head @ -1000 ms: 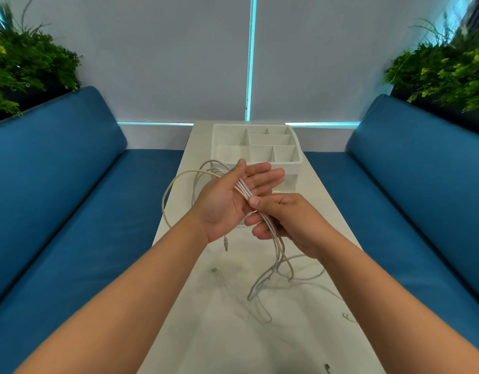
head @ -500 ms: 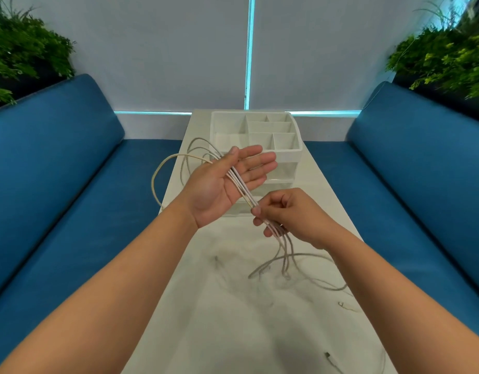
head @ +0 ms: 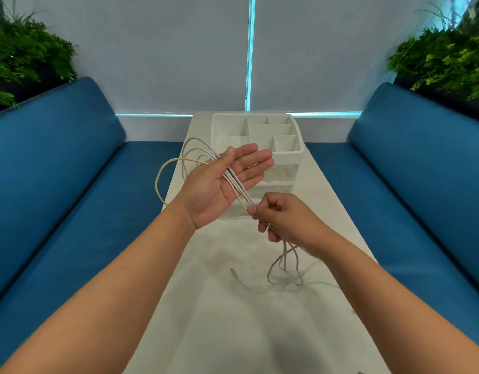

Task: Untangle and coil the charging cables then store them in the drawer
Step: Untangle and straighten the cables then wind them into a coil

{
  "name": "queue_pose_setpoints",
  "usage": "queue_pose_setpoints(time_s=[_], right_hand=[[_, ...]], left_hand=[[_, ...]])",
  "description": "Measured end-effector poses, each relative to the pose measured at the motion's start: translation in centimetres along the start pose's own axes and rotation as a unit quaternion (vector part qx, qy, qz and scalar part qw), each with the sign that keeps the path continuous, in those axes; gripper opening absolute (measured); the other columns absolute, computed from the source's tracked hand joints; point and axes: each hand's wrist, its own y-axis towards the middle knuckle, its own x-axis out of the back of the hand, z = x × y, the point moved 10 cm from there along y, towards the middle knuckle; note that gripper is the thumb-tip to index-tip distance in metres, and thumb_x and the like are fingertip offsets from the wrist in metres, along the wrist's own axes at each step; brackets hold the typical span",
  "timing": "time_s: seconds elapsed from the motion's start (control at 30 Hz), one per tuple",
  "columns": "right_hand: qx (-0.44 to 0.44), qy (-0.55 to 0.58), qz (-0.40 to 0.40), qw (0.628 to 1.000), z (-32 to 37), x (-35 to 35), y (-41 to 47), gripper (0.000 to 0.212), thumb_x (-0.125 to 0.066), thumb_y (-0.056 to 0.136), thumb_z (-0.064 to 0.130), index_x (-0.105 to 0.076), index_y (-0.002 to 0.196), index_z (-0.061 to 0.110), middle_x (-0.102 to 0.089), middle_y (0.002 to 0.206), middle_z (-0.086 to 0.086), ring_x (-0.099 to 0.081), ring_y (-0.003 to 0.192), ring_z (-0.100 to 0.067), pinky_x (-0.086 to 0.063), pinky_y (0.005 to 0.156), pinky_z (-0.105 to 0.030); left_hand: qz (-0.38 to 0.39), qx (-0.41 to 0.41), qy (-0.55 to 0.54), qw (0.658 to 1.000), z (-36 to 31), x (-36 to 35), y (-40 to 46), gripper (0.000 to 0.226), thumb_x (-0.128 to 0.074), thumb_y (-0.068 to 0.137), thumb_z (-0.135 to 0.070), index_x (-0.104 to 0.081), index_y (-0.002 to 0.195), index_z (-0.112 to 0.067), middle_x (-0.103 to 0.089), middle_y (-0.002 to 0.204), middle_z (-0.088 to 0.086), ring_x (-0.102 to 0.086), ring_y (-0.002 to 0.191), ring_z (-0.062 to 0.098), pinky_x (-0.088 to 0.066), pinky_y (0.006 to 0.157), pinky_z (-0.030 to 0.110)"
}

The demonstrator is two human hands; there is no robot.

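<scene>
Since the earlier frames the right hand (head: 285,218) is sliding back along the cables (head: 237,186), away from the left hand (head: 222,184), stretching the strands straighter. Left hand is lying flat, palm up, fingers straight, holding nothing by grip; the cables are running diagonally across its palm. Right hand is pinching the same bundle between thumb and curled fingers at 4 o'clock from the left palm. Cables are thin, off-white, several strands side by side, looping out at 10 o'clock past the table (head: 233,319) edge and trailing onto the tabletop at 5 o'clock in a loose tangle. Strand count is hard to make out. Drawer organizer (head: 287,155) is sitting at 12 o'clock, its drawer fronts partly hidden behind the hands.
</scene>
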Motion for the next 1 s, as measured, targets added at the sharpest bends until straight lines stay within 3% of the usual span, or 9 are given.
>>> queue_pose_setpoints(time_s=[0.1, 0.17, 0.3, 0.47, 0.57, 0.67, 0.77, 1.0], right_hand=[[-0.01, 0.101, 0.099, 0.99, 0.1, -1.9, -0.4, 0.019, -0.063, 0.092, 0.027, -0.063, 0.097, 0.009, -0.074, 0.089, -0.006, -0.072, 0.079, -0.022, -0.056, 0.076, -0.03], [-0.004, 0.159, 0.108, 0.981, 0.6, -2.1, -0.2, 0.024, -0.056, 0.095, 0.029, -0.064, 0.108, 0.011, -0.074, 0.098, -0.005, -0.072, 0.087, -0.024, -0.056, 0.084, -0.034], [-0.003, 0.204, 0.06, 0.977, 0.6, -1.3, 0.5, 0.013, -0.063, 0.091, 0.019, -0.068, 0.096, 0.007, -0.072, 0.087, -0.009, -0.07, 0.074, -0.019, -0.058, 0.077, -0.033], [0.021, 0.157, 0.016, 0.987, 0.4, -0.1, 0.4, 0.016, -0.07, 0.086, 0.018, -0.073, 0.092, 0.003, -0.072, 0.083, -0.012, -0.069, 0.08, -0.021, -0.057, 0.079, -0.034], [0.053, 0.143, 0.031, 0.988, 1.1, -0.6, 0.3, 0.022, -0.061, 0.093, 0.017, -0.072, 0.098, -0.001, -0.071, 0.086, -0.018, -0.068, 0.077, -0.02, -0.058, 0.075, -0.029], [0.069, 0.132, 0.03, 0.988, 1.5, -0.9, 0.2, 0.027, -0.049, 0.1, 0.017, -0.069, 0.1, -0.002, -0.067, 0.075, -0.011, -0.068, 0.07, -0.016, -0.059, 0.072, -0.027], [0.082, 0.112, 0.012, 0.99, 1.8, -1.3, 0.1, 0.029, -0.042, 0.103, 0.019, -0.066, 0.1, 0.003, -0.057, 0.068, -0.005, -0.058, 0.054, -0.009, -0.048, 0.056, -0.016], [0.087, 0.149, 0.027, 0.985, 1.3, -1.3, 0.1, 0.008, -0.053, 0.098, 0.013, -0.057, 0.099, 0.006, -0.064, 0.072, -0.002, -0.051, 0.048, -0.013, -0.043, 0.05, -0.019]], left_hand=[[0.013, 0.0, 0.005, 1.0, -0.1, -0.3, -0.1, 0.042, -0.023, 0.107, -0.026, -0.051, 0.129, -0.004, -0.062, 0.131, 0.016, -0.056, 0.127, 0.029, -0.044, 0.107, 0.038], [0.024, 0.008, 0.017, 1.0, 0.3, -0.9, -0.1, 0.043, -0.024, 0.107, -0.026, -0.05, 0.131, -0.003, -0.06, 0.134, 0.016, -0.054, 0.129, 0.029, -0.041, 0.11, 0.038], [0.029, 0.017, 0.073, 0.997, 0.7, -0.9, -0.1, 0.044, -0.022, 0.107, -0.027, -0.048, 0.135, -0.004, -0.058, 0.137, 0.014, -0.051, 0.132, 0.024, -0.037, 0.113, 0.037], [0.017, 0.034, 0.154, 0.987, 1.3, 0.4, -0.3, 0.044, -0.022, 0.107, -0.029, -0.05, 0.136, -0.01, -0.061, 0.136, 0.009, -0.052, 0.132, 0.02, -0.028, 0.118, 0.041], [0.014, 0.034, 0.149, 0.988, 1.0, 0.4, -0.2, 0.044, -0.022, 0.107, -0.029, -0.05, 0.136, -0.01, -0.061, 0.136, 0.009, -0.052, 0.131, 0.02, -0.03, 0.117, 0.041], [0.018, 0.03, 0.132, 0.991, 0.8, 0.1, 0.0, 0.044, -0.023, 0.107, -0.029, -0.05, 0.135, -0.01, -0.06, 0.136, 0.01, -0.052, 0.131, 0.021, -0.031, 0.116, 0.041], [0.017, 0.022, 0.124, 0.992, 0.6, -0.2, 0.2, 0.043, -0.023, 0.107, -0.029, -0.051, 0.134, -0.01, -0.061, 0.135, 0.01, -0.053, 0.131, 0.021, -0.034, 0.114, 0.039], [-0.003, 0.024, 0.082, 0.996, 0.6, 0.4, 0.0, 0.044, -0.023, 0.107, -0.029, -0.05, 0.134, -0.008, -0.062, 0.133, 0.012, -0.056, 0.128, 0.022, -0.043, 0.109, 0.036]])
